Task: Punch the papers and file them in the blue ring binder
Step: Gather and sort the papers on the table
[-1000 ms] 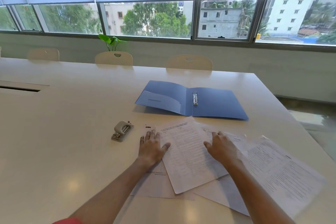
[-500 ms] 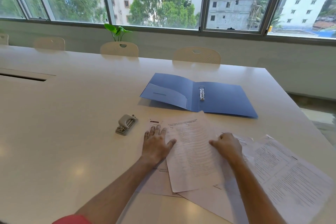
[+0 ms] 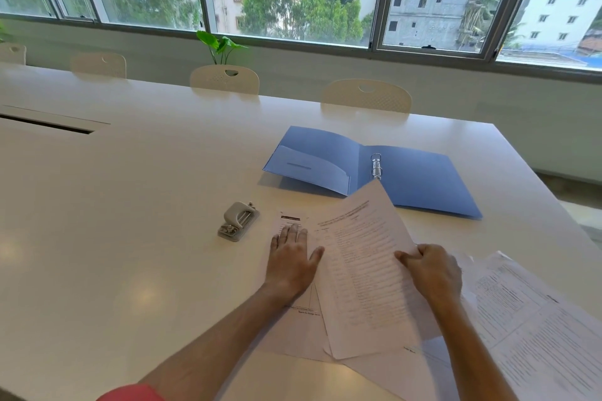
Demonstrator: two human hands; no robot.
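From the head view, the right hand (image 3: pixel 431 273) is pinching the right edge of the top sheet (image 3: pixel 361 270), fingers curled over it, and its far corner is lifting off the pile toward the binder (image 3: pixel 413 179). The left hand (image 3: pixel 291 259) is lying open and flat, palm down, pressing the lower papers (image 3: pixel 294 325) against the desk (image 3: pixel 130 205).

The sheet is looking thin, light and floppy: it is bowing under its own weight, so an edge pinch near the middle of a long side is likely serving best, with the other hand steadying the stack. The smooth paper on the glossy white desk is probably sliding easily, and a hard pull could crease it. More printed pages (image 3: pixel 534 319) are fanning out loosely to the right, overlapping at odd angles.

The punch (image 3: pixel 238 221) is sitting just left of the papers, small, grey and rigid, seemingly metal with a lever top. The binder is lying open beyond the pile, matte blue card or plastic, with a pocket on its left flap and shiny metal rings (image 3: pixel 376 166) at the spine, apparently closed.
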